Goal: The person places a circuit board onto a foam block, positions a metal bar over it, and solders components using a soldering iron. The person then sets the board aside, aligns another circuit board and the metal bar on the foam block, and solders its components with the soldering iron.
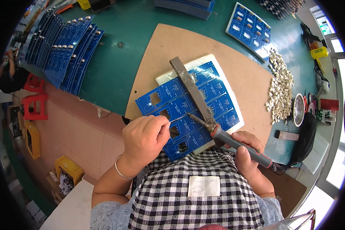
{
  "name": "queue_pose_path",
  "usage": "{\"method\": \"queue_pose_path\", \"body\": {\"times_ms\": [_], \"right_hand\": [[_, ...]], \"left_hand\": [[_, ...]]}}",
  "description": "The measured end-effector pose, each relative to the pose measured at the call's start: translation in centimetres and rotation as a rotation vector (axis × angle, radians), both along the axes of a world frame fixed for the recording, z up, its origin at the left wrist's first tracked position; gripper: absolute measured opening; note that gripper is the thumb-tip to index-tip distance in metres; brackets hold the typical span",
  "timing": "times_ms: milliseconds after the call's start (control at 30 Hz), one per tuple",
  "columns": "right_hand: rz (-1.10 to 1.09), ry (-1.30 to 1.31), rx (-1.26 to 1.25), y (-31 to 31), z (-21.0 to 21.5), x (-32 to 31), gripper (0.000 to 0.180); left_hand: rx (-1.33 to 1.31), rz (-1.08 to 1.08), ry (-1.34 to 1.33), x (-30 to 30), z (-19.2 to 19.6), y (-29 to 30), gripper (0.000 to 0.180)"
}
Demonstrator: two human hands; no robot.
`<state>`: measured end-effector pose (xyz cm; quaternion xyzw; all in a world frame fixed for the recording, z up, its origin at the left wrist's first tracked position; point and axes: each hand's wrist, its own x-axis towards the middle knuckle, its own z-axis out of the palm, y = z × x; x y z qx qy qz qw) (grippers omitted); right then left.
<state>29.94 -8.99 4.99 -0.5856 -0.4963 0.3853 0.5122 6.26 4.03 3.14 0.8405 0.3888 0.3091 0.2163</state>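
Note:
A blue circuit board panel (143, 102) with square cut-outs lies slanted in front of me, partly on a white pad (237, 114). Across it rests a worn metal bar (191, 86). My right hand (246, 147) is closed round the grey handle of a soldering iron (237, 143), whose tip touches or hovers just over the panel's middle. Between pinched fingers, my left hand (145, 134) holds a thin solder wire (177, 118). The wire's end reaches to the iron's tip; whether they touch is too small to tell.
A brown board (161, 46) lies under the work on a green table (119, 23). Upright circuit boards (71, 53) stand in rows at left. At right are a panel with fitted parts (249, 28), many small white connectors (280, 88) and a metal bowl (298, 109). Red stools (36, 105) stand beyond.

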Motion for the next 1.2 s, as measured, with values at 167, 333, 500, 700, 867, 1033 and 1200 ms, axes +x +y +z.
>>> {"method": "queue_pose_path", "body": {"times_ms": [167,333,500,700,867,1033,1200], "right_hand": [[-0.015,0.041,-0.021,0.2,-0.1,-0.2,0.041],[-0.022,0.054,-0.029,0.3,-0.1,-0.5,0.042],[-0.028,0.080,-0.051,0.5,-0.1,-0.5,0.042],[-0.014,0.055,-0.069,0.6,0.0,-0.3,0.042],[0.024,-0.051,0.088,0.5,-0.3,0.4,0.039],[0.096,-0.177,0.210,1.0,0.6,0.9,0.032],[0.020,-0.195,0.199,1.0,0.1,0.4,0.030]], "left_hand": [[0.015,-0.001,0.004,0.1,-0.2,0.3,0.015],[0.083,0.003,0.000,0.2,-0.4,0.5,0.017],[0.087,0.004,0.017,0.4,-0.4,0.7,0.016],[0.098,0.001,0.015,0.6,-0.4,0.9,0.016],[0.120,0.033,-0.030,0.7,-0.3,1.1,0.015],[0.143,-0.008,0.013,0.8,-0.2,1.1,0.015],[0.154,-0.030,0.015,1.2,-0.5,1.2,0.013]]}}
